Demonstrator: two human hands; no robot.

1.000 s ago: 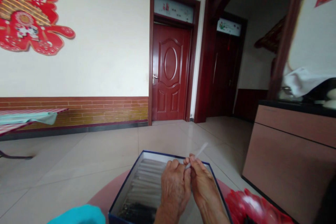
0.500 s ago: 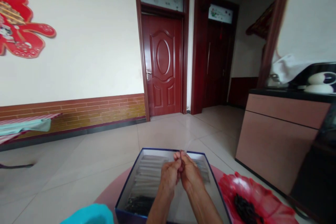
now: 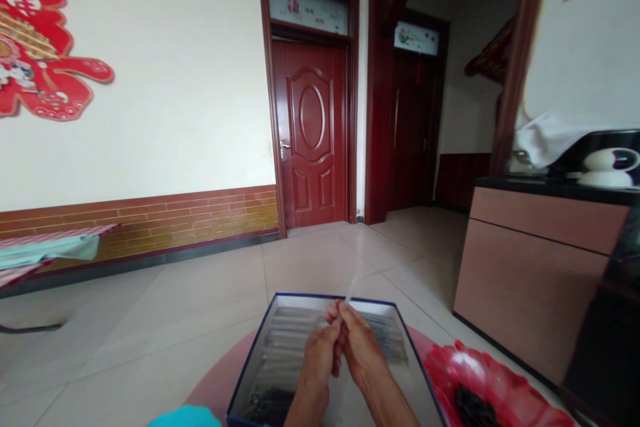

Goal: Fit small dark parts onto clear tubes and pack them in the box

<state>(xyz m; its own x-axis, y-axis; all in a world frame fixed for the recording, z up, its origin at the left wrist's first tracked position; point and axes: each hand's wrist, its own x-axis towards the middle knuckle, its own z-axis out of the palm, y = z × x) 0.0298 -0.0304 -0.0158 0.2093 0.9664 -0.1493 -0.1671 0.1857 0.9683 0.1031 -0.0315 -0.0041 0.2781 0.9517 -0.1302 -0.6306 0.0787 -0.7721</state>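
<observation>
Over the box (image 3: 242, 373) both of my hands are closed and pressed together at the fingertips. My left hand (image 3: 320, 350) pinches at the near end of a thin clear plastic strip (image 3: 351, 288). Beside it, my right hand (image 3: 361, 345) grips the same strip, which sticks up and away past the fingers. What else may be between the fingertips is hidden. Inside the box lie several bundles of clear, narrow plastic sleeves (image 3: 284, 341), with a pile of dark thin pieces (image 3: 269, 405) at the near left.
The box rests on a round pink table (image 3: 216, 373). To its right stands a red petal-edged dish (image 3: 453, 363) with dark pieces (image 3: 475, 407) in it. A bright blue item (image 3: 185, 417) is at the lower left. A cabinet (image 3: 530, 280) stands farther right.
The box and my hands appear slightly lower as the view shifts. My fingers have moved a little on the strip, and both hands stay together.
</observation>
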